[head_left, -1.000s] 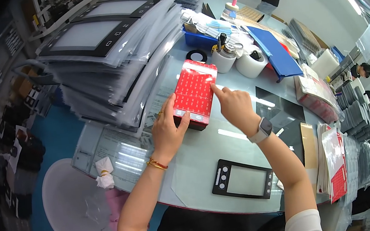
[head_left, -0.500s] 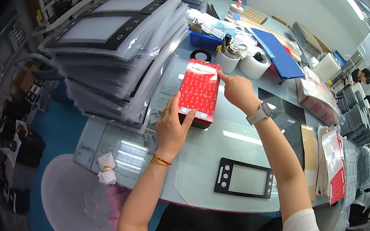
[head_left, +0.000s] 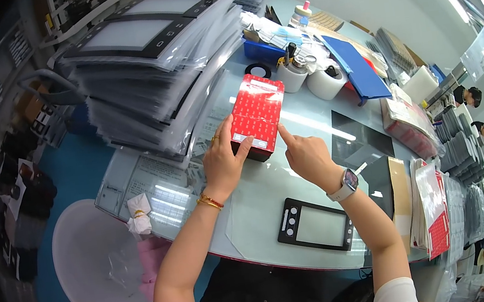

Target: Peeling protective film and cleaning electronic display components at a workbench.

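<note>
A red-topped stack of panels (head_left: 257,112) with dark sides stands on the glass-topped table. My left hand (head_left: 223,161) is closed around its near left corner, with the thumb on the near end of the top and the fingers along the left side. My right hand (head_left: 311,157) holds nothing. Its index finger stretches toward the right edge of the stack, at or very near it, while its other fingers are curled. Nearer to me, a black-framed panel (head_left: 317,225) with a pale window lies flat, its right end close to my right forearm.
A tall pile of film-covered panels (head_left: 149,96) rises at the left. Behind the stack are a black tape roll (head_left: 258,72), a tool cup (head_left: 291,77), a white roll (head_left: 326,86) and a blue folder (head_left: 356,68). A white tub (head_left: 73,265) stands below the table's left edge.
My right hand has slid from the far right corner of the red-topped stack toward me, along its right side. The left hand keeps its hold. The whole view has shifted slightly.
</note>
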